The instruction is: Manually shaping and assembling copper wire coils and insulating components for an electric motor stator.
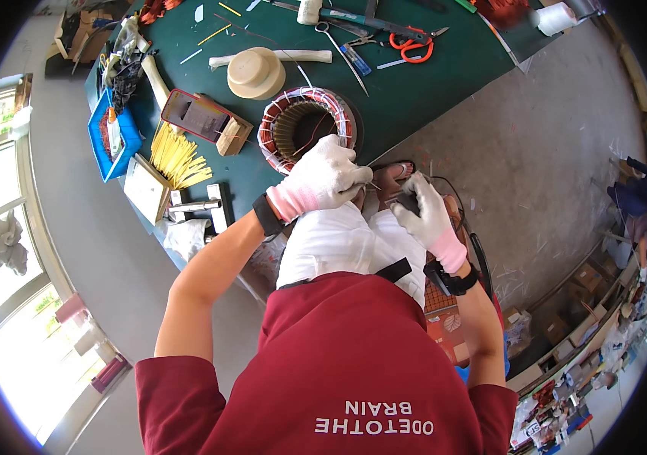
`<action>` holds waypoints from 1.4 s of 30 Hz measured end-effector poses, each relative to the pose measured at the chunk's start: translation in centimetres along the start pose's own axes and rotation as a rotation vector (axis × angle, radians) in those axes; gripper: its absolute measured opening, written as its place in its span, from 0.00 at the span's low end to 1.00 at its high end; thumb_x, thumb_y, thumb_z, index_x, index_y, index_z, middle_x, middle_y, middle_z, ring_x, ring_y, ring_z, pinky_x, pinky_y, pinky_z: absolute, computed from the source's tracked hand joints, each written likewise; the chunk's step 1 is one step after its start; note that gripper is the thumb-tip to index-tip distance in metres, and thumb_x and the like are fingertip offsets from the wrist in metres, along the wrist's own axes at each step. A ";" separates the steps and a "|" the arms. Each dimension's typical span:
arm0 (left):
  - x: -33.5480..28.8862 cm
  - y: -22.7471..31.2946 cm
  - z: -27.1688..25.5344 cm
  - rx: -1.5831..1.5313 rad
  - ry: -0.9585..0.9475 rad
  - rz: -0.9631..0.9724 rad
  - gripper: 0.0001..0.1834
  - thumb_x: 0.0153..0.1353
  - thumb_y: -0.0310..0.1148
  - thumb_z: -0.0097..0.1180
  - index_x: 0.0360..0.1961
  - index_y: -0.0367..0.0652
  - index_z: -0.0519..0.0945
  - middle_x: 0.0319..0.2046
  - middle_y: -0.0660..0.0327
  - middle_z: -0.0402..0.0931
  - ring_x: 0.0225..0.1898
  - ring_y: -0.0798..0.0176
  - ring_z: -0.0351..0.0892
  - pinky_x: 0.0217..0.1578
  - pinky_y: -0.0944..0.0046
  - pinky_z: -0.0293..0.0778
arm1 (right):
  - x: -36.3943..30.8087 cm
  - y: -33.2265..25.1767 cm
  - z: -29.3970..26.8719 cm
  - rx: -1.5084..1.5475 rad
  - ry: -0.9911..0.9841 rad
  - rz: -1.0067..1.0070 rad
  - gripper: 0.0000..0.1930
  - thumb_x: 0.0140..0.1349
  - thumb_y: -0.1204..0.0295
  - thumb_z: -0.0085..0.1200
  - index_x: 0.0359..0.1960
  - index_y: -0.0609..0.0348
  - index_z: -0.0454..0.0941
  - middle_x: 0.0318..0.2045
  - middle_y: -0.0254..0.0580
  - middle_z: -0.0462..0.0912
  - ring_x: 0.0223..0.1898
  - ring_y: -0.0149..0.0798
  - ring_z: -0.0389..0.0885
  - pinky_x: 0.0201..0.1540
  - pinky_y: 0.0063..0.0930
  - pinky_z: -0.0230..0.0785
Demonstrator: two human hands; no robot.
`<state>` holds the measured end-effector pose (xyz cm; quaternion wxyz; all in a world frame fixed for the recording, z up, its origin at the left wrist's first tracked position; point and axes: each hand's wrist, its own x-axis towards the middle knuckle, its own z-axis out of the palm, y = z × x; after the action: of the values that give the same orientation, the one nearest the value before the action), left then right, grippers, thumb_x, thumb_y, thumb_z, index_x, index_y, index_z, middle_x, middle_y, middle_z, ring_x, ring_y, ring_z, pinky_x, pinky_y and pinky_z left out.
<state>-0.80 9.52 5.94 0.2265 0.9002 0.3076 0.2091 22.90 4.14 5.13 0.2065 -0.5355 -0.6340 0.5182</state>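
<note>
A motor stator (268,133) with red-brown windings laced in white cord sits at the table's near edge. My left hand (327,178), in a white glove with a pink cuff, is closed just in front of it. Thin wire ends (373,182) stick out by its fingertips. Across a small gap to the right, my right hand (431,216), gloved alike, curls around a small dark object (407,201); its kind is hard to make out. A thin red wire (312,136) shows inside the stator's bore.
On the green table (422,98) lie a cream round block (255,73), a phone (196,115) on a wooden stand, yellow strips (175,158), a blue tray (128,136), orange-handled scissors (413,49) and a hammer (373,23). Below my hands are my white-clad legs (331,243).
</note>
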 end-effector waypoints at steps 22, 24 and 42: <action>0.9 10.8 0.2 0.024 0.151 -0.281 0.23 0.47 0.31 0.60 0.47 0.46 0.74 0.51 0.53 0.67 0.57 0.49 0.66 0.53 0.51 0.65 | -6.3 1.9 -0.3 0.987 0.429 0.288 0.28 0.65 0.43 0.44 0.46 0.59 0.73 0.29 0.40 0.81 0.30 0.33 0.80 0.35 0.27 0.75; 0.9 8.5 1.9 0.222 0.186 -0.401 0.28 0.45 0.34 0.62 0.52 0.45 0.74 0.55 0.49 0.65 0.59 0.45 0.64 0.57 0.48 0.61 | -6.4 1.1 0.1 0.940 0.460 0.291 0.28 0.65 0.43 0.44 0.47 0.59 0.73 0.29 0.41 0.81 0.29 0.34 0.81 0.35 0.28 0.76; -7.6 -2.0 -1.2 0.431 0.058 0.015 0.19 0.47 0.35 0.57 0.44 0.58 0.77 0.32 0.62 0.71 0.34 0.60 0.74 0.37 0.57 0.71 | -9.1 2.5 1.3 0.926 0.327 0.312 0.22 0.65 0.51 0.51 0.47 0.57 0.67 0.30 0.42 0.79 0.29 0.35 0.81 0.34 0.26 0.75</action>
<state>-7.84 6.33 4.07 0.0181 0.9237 0.3447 0.1659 26.11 -4.82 5.13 0.4385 -0.5502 -0.2100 0.6789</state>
